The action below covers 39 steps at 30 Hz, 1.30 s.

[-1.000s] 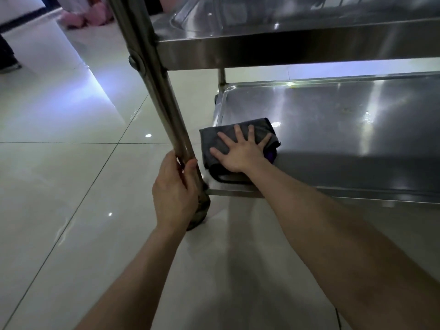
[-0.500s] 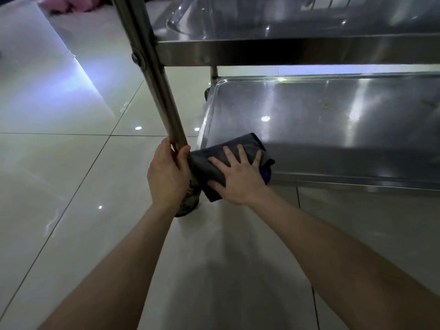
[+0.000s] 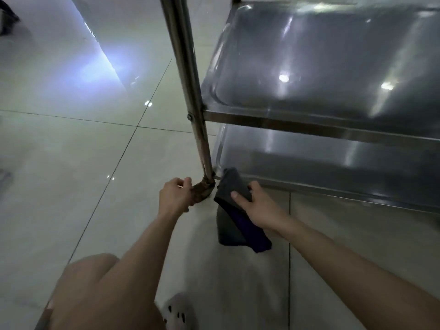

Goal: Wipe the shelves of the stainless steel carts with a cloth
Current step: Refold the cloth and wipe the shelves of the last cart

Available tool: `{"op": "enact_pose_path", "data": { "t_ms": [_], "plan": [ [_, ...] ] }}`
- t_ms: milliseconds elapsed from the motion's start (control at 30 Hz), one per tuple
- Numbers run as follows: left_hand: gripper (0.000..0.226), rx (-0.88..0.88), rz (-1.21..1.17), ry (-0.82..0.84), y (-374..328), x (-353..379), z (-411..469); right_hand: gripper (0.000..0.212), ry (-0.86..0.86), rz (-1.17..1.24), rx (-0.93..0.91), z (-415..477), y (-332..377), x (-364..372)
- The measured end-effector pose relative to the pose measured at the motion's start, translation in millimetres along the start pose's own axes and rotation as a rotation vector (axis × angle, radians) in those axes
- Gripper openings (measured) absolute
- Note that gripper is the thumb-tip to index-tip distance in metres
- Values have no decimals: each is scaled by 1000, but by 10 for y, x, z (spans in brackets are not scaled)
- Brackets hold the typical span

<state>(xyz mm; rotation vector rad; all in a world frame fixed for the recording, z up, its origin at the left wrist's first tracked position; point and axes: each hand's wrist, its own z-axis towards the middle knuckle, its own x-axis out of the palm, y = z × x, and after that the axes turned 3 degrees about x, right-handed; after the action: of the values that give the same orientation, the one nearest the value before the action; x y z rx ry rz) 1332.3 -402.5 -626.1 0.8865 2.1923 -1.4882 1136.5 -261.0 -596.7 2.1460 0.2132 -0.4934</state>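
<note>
head view: the cloth sits at the front left corner of the lower shelf. only its top edge touches the rim beside the post, and the rest hangs off over the floor, dark purple side down. the right hand pinches it, thumb on top and fingers tucked underneath. the left hand curls round the rusty foot of the post, apparently to steady the cart.

the step looks like the end of a stroke on the lower shelf, with the cloth drawn off at the corner. next it needs laying flat again, either back on this shelf or up on the upper shelf, with the palm pressing it down so it wipes rather than drags.

the right fingers are hidden under the cloth. the left hand covers most of the foot, so any wheel cannot be made out. both shelves run off the right edge and the cart's top is out of frame. glare and blur on the steel make it impossible to tell how clean either shelf is. a knee and a shoe show at the bottom, partly cut off.
</note>
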Motion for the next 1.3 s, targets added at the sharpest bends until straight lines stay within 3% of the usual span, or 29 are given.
{"op": "enact_pose_path", "data": {
  "t_ms": [133, 333, 433, 533, 633, 733, 867, 967, 1133, 1300],
  "plan": [
    [33, 8, -40, -20, -647, -1214, -553, 38, 123, 165, 63, -741, 1134, 103],
    [36, 182, -180, -84, -1959, -3223, -1477, 37, 101, 520, 91, -1495, 3424, -71],
    [33, 268, -237, -15, -2605, -4073, -1898, 40, 97, 669, 92, -1762, 4577, -354],
    [38, 332, -185, 110, -3207, -4750, -2116, 56, 163, 900, 64, -2002, 5604, -645],
    [27, 407, -177, 85, -3661, -5280, -2107, 76, 161, 761, -50, -2184, 6333, -755],
    [13, 460, -174, 25, -3937, -5694, -1917, 78, 64, 535, -173, -2210, 6795, -803],
    [6, 514, -136, -37, -4175, -6048, -1587, 53, -17, 521, -247, -2107, 7200, -876],
    [8, 543, -157, -69, -4374, -6188, -1422, 41, -100, 516, -282, -2017, 7451, -942],
    [16, 609, -149, -91, -4798, -6340, -1008, 59, -157, 412, -312, -1720, 7796, -1183],
    [16, 628, -193, -62, -5159, -6499, -247, 34, -236, 237, -344, -1030, 8084, -1435]
  ]
}}
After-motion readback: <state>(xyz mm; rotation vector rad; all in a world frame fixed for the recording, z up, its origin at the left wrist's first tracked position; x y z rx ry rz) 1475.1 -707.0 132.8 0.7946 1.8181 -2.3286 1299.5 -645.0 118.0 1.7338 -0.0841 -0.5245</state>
